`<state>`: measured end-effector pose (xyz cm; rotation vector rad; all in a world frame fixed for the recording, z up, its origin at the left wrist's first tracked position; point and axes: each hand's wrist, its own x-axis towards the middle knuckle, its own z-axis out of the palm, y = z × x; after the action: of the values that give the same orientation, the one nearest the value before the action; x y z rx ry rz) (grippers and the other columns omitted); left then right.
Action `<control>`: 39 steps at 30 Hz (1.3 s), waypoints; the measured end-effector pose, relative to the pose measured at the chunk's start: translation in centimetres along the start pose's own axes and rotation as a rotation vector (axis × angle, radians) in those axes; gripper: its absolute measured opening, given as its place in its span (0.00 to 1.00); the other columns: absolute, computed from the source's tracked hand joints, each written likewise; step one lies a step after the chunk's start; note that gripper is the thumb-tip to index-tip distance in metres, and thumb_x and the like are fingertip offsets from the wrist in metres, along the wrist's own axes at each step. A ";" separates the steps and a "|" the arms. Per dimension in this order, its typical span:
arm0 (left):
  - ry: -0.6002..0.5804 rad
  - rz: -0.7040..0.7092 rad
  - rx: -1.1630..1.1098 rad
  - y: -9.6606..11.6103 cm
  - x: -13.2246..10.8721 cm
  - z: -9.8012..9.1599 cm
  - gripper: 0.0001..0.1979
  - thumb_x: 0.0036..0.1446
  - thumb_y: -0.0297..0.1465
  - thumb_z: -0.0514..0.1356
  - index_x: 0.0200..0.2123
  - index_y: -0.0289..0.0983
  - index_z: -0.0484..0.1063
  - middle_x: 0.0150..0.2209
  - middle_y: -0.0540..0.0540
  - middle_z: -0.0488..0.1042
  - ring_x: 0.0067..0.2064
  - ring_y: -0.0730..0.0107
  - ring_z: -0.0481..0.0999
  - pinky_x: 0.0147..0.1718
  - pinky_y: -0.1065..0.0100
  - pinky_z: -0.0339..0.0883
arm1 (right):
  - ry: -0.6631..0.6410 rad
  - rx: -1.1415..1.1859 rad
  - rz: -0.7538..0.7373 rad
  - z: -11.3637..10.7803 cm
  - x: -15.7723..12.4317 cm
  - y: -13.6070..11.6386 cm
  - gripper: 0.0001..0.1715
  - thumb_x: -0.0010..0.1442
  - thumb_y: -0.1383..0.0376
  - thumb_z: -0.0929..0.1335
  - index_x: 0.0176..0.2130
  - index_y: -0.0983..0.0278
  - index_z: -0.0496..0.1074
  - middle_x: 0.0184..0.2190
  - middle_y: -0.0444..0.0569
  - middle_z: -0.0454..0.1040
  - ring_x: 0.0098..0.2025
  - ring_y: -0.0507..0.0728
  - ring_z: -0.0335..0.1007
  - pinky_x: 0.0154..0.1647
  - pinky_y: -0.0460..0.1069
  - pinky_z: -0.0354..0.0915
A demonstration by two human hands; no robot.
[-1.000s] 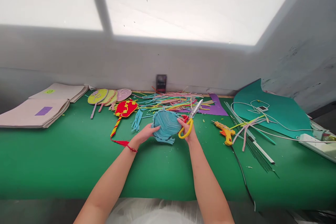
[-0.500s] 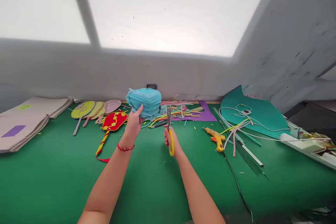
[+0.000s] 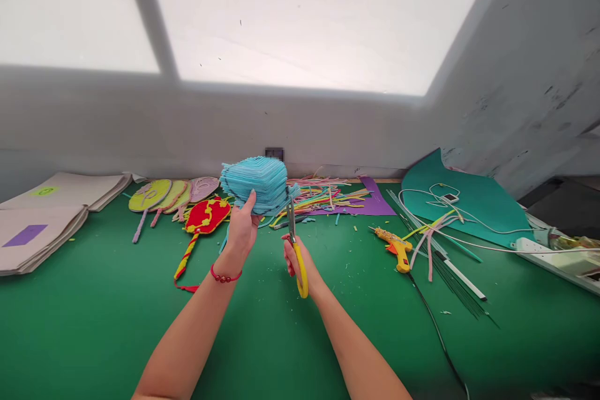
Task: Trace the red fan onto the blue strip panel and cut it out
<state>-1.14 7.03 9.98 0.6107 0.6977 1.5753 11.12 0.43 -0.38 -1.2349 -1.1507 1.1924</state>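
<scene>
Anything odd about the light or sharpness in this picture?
In the head view, a washed-out white area glares above the green table, split by a dark bar; in the head view, a small dark block is pixelated, while the scissors look fairly clear.

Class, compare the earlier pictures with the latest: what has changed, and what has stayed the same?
The blue piece has moved up and left in the view, now held by the left hand alone. The right hand has let go of it and turned the scissors, whose blades now point up by its right edge. The red fan and yellow glue gun lie unmoved on the green table.
</scene>
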 end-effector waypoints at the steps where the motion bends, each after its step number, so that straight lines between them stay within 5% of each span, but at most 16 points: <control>1: -0.017 -0.003 0.009 -0.3 -0.1 0.0 0.13 0.53 0.28 0.65 0.43 0.35 0.75 0.46 0.43 0.79 0.48 0.61 0.77 0.49 0.62 0.72 | -0.001 0.001 0.005 0.0 0.0 -0.1 0.27 0.55 0.42 0.64 0.42 0.60 0.64 0.22 0.37 0.60 0.17 0.46 0.54 0.16 0.42 0.57; 11: -0.060 -0.013 0.054 -2.3 -0.8 0.3 0.15 0.50 0.30 0.68 0.43 0.35 0.75 0.43 0.43 0.80 0.47 0.61 0.78 0.48 0.62 0.72 | 0.048 0.097 0.067 -0.4 -0.3 -1.4 0.30 0.52 0.40 0.64 0.42 0.61 0.64 0.18 0.36 0.59 0.15 0.47 0.53 0.13 0.42 0.54; 33: -0.052 -0.011 0.083 -2.6 -1.2 0.4 0.13 0.51 0.30 0.67 0.42 0.36 0.75 0.43 0.44 0.80 0.48 0.61 0.78 0.48 0.64 0.72 | 0.040 0.121 0.046 -0.7 -0.4 -1.6 0.32 0.53 0.38 0.62 0.42 0.60 0.63 0.20 0.35 0.59 0.15 0.46 0.54 0.13 0.42 0.55; 39: -0.048 -0.021 0.074 -2.6 -1.0 0.3 0.13 0.51 0.30 0.67 0.41 0.36 0.75 0.42 0.44 0.80 0.47 0.61 0.78 0.46 0.64 0.73 | 0.038 0.114 0.017 -0.7 -0.5 -2.0 0.33 0.54 0.37 0.62 0.41 0.62 0.63 0.22 0.38 0.66 0.13 0.45 0.53 0.11 0.42 0.54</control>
<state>0.90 6.24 8.29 0.6915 0.7275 1.5158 11.79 -0.10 1.62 -1.1787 -1.0319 1.2251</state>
